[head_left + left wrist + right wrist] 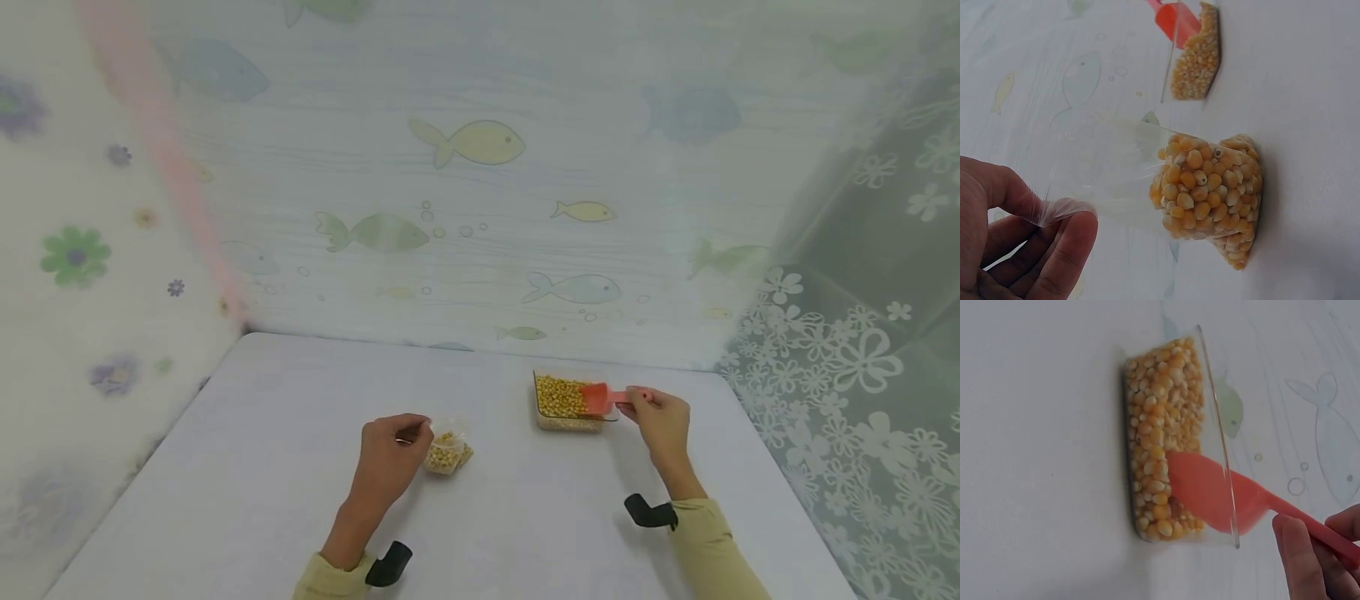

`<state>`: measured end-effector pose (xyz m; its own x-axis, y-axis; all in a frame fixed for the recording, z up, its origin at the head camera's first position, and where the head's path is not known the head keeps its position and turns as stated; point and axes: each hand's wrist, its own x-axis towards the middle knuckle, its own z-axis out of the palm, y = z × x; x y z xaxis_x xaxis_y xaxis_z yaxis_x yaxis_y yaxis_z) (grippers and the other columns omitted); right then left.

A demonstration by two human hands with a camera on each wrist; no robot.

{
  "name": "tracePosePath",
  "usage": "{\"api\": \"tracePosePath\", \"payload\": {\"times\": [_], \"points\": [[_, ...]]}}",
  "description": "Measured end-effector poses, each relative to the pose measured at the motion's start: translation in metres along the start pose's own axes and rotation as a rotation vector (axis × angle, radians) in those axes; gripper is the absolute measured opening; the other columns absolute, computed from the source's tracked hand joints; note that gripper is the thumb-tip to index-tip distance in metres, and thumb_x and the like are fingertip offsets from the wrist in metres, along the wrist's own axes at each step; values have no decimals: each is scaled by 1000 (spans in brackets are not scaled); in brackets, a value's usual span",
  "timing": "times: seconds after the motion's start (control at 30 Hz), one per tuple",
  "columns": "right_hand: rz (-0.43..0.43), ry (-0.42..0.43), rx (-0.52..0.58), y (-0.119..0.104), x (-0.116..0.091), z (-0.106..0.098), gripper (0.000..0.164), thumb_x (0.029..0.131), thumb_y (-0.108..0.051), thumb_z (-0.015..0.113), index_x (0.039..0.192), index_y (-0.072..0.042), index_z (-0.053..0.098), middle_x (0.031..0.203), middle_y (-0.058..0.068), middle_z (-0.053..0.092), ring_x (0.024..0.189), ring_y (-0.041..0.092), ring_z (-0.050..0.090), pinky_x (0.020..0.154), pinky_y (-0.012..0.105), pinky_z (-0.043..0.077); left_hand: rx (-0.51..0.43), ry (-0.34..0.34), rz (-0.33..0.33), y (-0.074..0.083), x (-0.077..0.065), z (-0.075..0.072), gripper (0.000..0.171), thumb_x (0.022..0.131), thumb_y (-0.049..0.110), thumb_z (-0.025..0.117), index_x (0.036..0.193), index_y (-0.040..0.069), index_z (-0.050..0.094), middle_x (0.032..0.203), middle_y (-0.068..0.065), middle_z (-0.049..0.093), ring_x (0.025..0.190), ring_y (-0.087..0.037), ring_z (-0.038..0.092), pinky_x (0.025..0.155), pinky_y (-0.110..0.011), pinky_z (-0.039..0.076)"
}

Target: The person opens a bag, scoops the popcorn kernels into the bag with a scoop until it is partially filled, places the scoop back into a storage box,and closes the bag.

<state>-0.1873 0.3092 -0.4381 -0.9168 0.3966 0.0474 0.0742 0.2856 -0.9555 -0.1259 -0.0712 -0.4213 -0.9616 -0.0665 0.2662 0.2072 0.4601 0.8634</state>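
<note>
My left hand (392, 454) pinches the upper edge of a clear plastic bag (1110, 169) between thumb and fingers. Corn kernels (1204, 187) fill the bag's lower part, which rests on the table. To the right stands a clear rectangular container (568, 424) holding many more kernels (1154, 419). My right hand (660, 421) grips the handle of a red scoop (597, 399). The scoop's blade dips into the corn at the container's right end, seen through the clear wall in the right wrist view.
Both things stand on a white table (517, 517), the bag left of the container. Behind the table hangs a pale curtain (480, 250) with fish prints. A flower-patterned sheet (75, 333) borders the left side, and white lace-like flowers (862, 400) cover the right.
</note>
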Motion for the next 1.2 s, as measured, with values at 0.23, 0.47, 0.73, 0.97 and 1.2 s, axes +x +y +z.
{"api": "tracePosePath", "payload": {"times": [0.23, 0.47, 0.73, 0.97, 1.2], "points": [[169, -43, 210, 6, 2, -1, 42, 103, -15, 60, 131, 16, 57, 93, 1, 72, 79, -1, 71, 79, 17, 57, 10, 4, 4, -1, 0, 1, 13, 91, 1, 68, 99, 1, 78, 85, -5, 74, 79, -13, 67, 67, -22, 56], [223, -63, 308, 11, 2, 2, 44, 103, -15, 60, 134, 15, 54, 90, -7, 69, 83, 1, 72, 83, 19, 57, -2, -2, 13, -2, 2, 0, 13, 91, 1, 68, 99, 0, 78, 84, -6, 74, 78, -13, 67, 66, -23, 56], [338, -81, 434, 14, 0, -2, 45, 104, -18, 58, 140, 8, 50, 96, -6, 69, 91, 3, 71, 90, 20, 54, 4, -6, -4, -2, 1, 0, 13, 91, 2, 69, 100, 2, 78, 85, -5, 74, 79, -13, 67, 67, -23, 56], [401, -40, 631, 15, -5, -2, 24, 102, -11, 59, 123, 0, 62, 90, -3, 72, 91, 6, 72, 92, 22, 54, 1, 0, 16, -1, 0, -1, 12, 91, 1, 68, 99, 1, 78, 85, -6, 74, 79, -14, 67, 66, -23, 56], [450, -28, 705, 14, -6, -5, 28, 103, -13, 58, 128, 0, 58, 89, -3, 73, 90, 7, 73, 90, 22, 55, 21, 6, 10, -3, -1, 0, 12, 91, 2, 69, 98, 1, 78, 84, -5, 74, 78, -13, 67, 66, -23, 56]]}}
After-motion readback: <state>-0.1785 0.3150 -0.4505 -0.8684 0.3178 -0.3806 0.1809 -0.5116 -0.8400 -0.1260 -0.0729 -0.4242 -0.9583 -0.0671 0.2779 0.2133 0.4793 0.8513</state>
